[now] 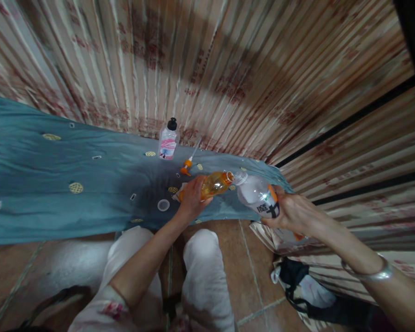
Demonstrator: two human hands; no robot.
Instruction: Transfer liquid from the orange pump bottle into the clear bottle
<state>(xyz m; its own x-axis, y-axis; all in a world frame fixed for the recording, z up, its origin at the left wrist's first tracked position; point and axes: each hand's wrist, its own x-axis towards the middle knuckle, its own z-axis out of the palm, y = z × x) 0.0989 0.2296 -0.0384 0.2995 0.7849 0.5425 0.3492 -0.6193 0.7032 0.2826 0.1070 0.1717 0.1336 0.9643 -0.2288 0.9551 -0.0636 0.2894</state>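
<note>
My left hand (192,199) is wrapped round an orange see-through bottle (215,185), tilted so its open neck points right. In my right hand (292,212) is a clear plastic bottle (257,196) with an orange and black label, tilted with its neck toward the left. The two bottle mouths meet or nearly meet; I cannot tell if they touch. An orange pump dispenser head (186,167) with a clear tube lies on the blue cloth behind my left hand. A round white cap (163,205) lies left of that hand.
A clear bottle with a black top and pink label (168,140) stands at the back of the blue cloth (110,175). A pleated patterned curtain (180,64) hangs behind. Dark bags (307,286) lie on the tiled floor at right.
</note>
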